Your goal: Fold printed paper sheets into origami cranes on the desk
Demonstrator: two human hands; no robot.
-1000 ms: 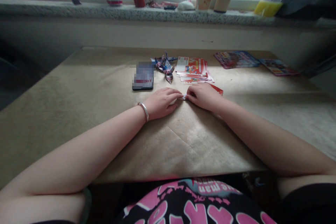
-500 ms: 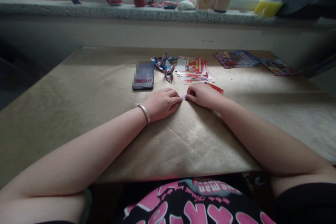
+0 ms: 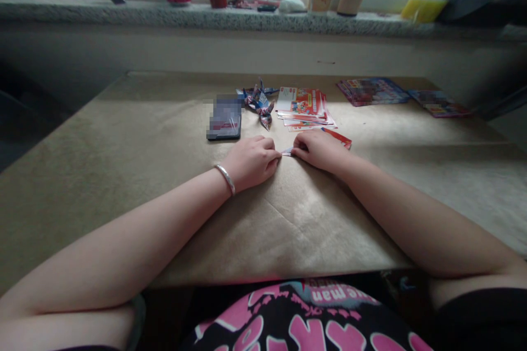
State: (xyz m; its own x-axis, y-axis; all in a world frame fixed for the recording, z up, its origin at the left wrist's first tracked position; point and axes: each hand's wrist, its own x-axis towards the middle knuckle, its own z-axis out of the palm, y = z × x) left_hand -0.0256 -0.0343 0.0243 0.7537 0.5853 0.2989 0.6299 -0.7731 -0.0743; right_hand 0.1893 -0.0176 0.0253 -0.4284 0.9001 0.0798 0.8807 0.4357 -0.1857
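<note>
Legible lettering "man" on the black-and-pink shirt (image 3: 313,318).

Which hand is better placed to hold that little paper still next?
Probably the right hand: it seems to grip the little paper at the wider visible end, while the left hand only reaches the narrow tip.

Can pass widely over table (image 3: 123,142) at left of phone (image 3: 225,118), also between both forearms (image 3: 164,227). Beyond left hand (image 3: 253,163), is blocked by phone and folded piece (image 3: 260,102); beyond right hand (image 3: 318,148), by cards (image 3: 302,105). Between hands, meets paper (image 3: 287,151) in narrow gap.
</note>
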